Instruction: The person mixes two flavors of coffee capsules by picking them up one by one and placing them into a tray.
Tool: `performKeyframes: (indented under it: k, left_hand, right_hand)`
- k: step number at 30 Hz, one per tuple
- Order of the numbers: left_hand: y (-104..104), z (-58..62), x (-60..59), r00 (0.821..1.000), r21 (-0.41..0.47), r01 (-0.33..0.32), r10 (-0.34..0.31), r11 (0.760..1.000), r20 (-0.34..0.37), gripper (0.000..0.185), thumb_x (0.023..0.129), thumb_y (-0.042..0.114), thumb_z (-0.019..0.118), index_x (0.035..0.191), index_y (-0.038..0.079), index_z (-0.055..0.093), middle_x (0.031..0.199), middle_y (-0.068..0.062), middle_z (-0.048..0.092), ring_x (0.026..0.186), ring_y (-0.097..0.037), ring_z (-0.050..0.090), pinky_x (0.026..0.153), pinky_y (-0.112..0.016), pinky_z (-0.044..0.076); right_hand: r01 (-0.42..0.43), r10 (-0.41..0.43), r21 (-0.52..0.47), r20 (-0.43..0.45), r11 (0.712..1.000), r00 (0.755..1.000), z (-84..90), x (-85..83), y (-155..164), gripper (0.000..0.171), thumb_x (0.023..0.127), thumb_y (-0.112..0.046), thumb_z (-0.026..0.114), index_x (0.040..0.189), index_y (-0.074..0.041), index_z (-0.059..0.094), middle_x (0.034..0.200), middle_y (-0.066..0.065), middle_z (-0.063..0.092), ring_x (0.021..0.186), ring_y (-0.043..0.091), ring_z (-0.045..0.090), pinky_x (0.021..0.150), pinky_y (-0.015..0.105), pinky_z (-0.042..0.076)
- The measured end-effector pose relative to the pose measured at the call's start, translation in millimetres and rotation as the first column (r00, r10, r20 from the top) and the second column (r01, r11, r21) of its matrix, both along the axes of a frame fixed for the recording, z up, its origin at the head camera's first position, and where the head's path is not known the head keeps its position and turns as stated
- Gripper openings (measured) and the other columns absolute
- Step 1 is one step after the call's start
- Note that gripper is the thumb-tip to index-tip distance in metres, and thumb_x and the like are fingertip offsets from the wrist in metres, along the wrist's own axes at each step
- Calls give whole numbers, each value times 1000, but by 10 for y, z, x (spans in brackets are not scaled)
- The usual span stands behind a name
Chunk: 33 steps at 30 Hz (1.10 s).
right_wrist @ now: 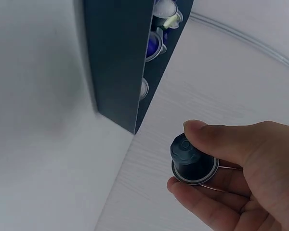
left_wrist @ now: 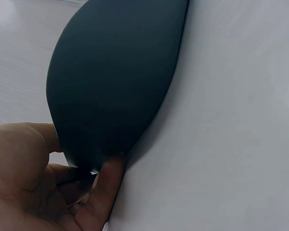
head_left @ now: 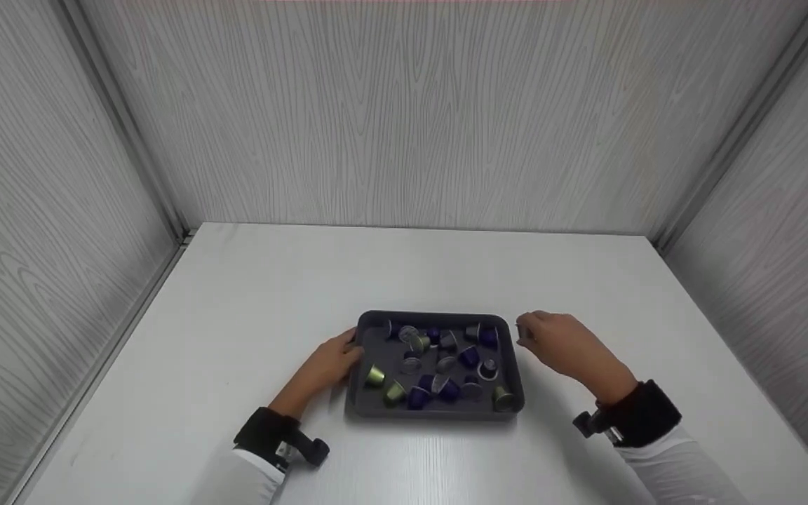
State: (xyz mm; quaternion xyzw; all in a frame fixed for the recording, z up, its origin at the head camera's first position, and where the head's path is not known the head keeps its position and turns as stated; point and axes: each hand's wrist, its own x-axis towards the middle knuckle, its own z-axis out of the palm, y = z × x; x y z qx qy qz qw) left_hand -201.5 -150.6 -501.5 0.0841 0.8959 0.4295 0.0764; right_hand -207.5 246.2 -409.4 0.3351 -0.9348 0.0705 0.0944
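A dark grey tray (head_left: 365,393) lies on the white table and holds several purple and olive-green coffee capsules (head_left: 469,356). My left hand (head_left: 334,361) grips the tray's left rim; in the left wrist view its fingers (left_wrist: 108,185) curl against the tray's dark wall (left_wrist: 115,77). My right hand (head_left: 551,340) hovers just right of the tray's far right corner and pinches a dark capsule (right_wrist: 192,161) between thumb and fingers. In the right wrist view the tray's side (right_wrist: 118,62) shows edge-on, with capsules (right_wrist: 156,43) peeking over it.
The white table (head_left: 250,294) is boxed in by grey wood-grain walls (head_left: 404,112) at the back and on both sides. Black wrist straps sit on both white-sleeved arms.
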Motion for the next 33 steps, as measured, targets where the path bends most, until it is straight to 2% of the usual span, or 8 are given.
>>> performKeyframes:
  k: [7,11,16,22,25,29,33]
  left_hand:
    - [22,-1,-4,1000,-10,-5,5,1000,-20,53,99,20,48,148,1,41,140,-22,51,129,-36,47,105,-49,36]
    - [27,13,-7,999,-11,-6,5,1000,-33,53,99,21,49,147,1,41,140,-23,51,128,-37,47,105,-49,36]
    - [34,18,-2,999,-19,-9,8,1000,-38,54,99,21,49,147,0,41,140,-24,50,129,-38,46,105,-50,35]
    - [59,5,-2,999,-31,-3,1,1000,-46,53,99,21,49,147,-1,41,140,-24,50,130,-38,46,106,-50,35]
    - [72,12,3,1000,-13,-7,7,1000,-13,53,100,22,48,149,2,40,141,-21,50,127,-36,48,103,-50,37]
    - [85,19,4,999,-8,-14,15,1000,36,54,101,25,46,151,5,37,144,-19,48,129,-34,47,105,-49,36]
    - [90,14,7,999,-18,-14,14,1000,33,54,101,23,45,151,4,37,145,-18,47,132,-33,45,107,-49,34]
  right_hand:
    - [-89,88,-12,-36,996,995,-19,-49,-379,18,87,-13,74,99,-4,65,81,0,62,67,13,60,60,29,51]
    - [-129,128,-30,-23,991,991,35,-78,-613,20,88,-15,73,103,-3,66,89,3,64,69,16,62,62,30,52]
    - [-155,157,-45,34,987,987,107,-143,-911,25,91,-17,70,112,-4,67,100,5,62,71,17,61,66,31,53]
    - [-194,197,-60,46,979,979,149,-198,-1235,21,89,-21,72,104,-7,68,92,3,64,75,19,62,70,34,53]
    - [-203,206,-49,64,978,976,147,-218,-1387,20,89,-23,72,102,-8,69,90,2,64,77,18,62,70,35,52]
    - [-204,208,-41,116,978,971,97,-257,-1563,20,90,-23,71,103,-8,69,90,1,64,77,16,60,70,33,51]
    - [-207,207,-14,164,978,965,16,-290,-1719,19,91,-23,71,102,-9,69,89,0,63,77,14,58,69,31,49]
